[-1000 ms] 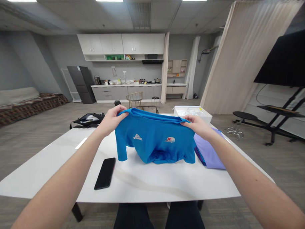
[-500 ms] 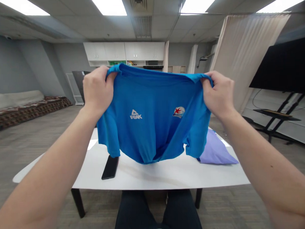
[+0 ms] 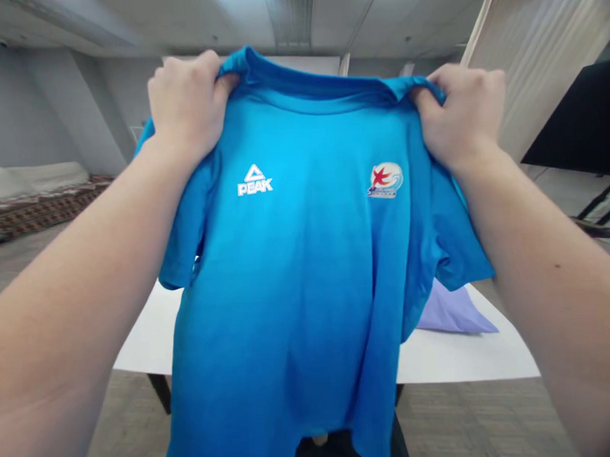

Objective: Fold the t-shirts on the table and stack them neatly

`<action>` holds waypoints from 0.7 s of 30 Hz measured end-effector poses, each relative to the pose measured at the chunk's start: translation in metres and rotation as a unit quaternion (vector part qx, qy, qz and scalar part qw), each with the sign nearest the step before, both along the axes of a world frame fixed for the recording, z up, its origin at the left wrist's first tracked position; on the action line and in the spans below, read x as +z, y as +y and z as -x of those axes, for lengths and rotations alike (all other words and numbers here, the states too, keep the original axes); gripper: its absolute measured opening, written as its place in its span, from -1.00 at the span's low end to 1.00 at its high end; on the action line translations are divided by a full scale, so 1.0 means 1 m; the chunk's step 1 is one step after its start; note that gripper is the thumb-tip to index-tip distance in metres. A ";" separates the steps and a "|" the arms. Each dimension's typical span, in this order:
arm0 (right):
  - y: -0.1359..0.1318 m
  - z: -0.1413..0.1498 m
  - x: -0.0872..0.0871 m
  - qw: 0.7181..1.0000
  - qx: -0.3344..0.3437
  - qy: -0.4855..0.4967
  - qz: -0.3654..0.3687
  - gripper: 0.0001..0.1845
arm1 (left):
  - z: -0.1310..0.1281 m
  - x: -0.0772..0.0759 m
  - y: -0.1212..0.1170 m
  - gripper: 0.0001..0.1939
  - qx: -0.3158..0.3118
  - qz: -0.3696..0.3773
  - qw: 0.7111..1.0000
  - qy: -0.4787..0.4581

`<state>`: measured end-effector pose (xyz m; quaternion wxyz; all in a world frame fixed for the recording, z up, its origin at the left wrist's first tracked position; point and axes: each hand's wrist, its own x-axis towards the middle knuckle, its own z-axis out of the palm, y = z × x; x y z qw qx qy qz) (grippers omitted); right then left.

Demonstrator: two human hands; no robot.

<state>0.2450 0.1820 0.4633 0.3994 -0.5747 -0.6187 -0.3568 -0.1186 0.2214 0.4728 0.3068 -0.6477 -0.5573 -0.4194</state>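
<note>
A blue T-shirt (image 3: 305,242) hangs spread out in front of me, its chest facing me, with a white PEAK logo on the left and a round red-and-white emblem on the right. My left hand (image 3: 188,99) is closed round the shoulder at the left of the collar. At the other shoulder my right hand (image 3: 461,113) grips the cloth in the same way. Both short sleeves dangle below my hands, and the hem falls past the table's near edge in front of my legs. The shirt hides most of the tabletop.
Behind the shirt stands a white table (image 3: 470,359). On its right side lies a folded purple cloth (image 3: 452,310). A sofa (image 3: 38,198) is at the far left, a dark screen (image 3: 576,126) on a stand at the right, near a beige curtain (image 3: 533,47).
Both hands have risen with the T-shirt and come closer to me. The shirt has unfolded downward to its full length and now covers the phone on the table.
</note>
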 end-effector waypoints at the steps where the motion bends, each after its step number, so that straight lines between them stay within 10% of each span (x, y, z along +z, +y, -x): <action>1: 0.017 0.000 -0.014 1.000 -0.006 0.002 0.026 -0.50 | 0.000 -0.014 0.015 -0.36 0.008 0.017 1.000 0.009; 6: 0.111 -0.001 -0.109 0.990 -0.020 -0.004 0.138 -0.48 | -0.002 -0.116 0.105 -0.42 0.030 0.149 0.987 0.045; 17: 0.304 0.000 -0.370 0.911 -0.047 -0.038 0.407 -0.47 | -0.021 -0.397 0.299 -0.56 -0.004 0.437 0.898 0.051; 21: 0.350 -0.002 -0.440 0.882 -0.043 -0.046 0.467 -0.47 | -0.030 -0.467 0.341 -0.59 0.006 0.484 0.873 0.055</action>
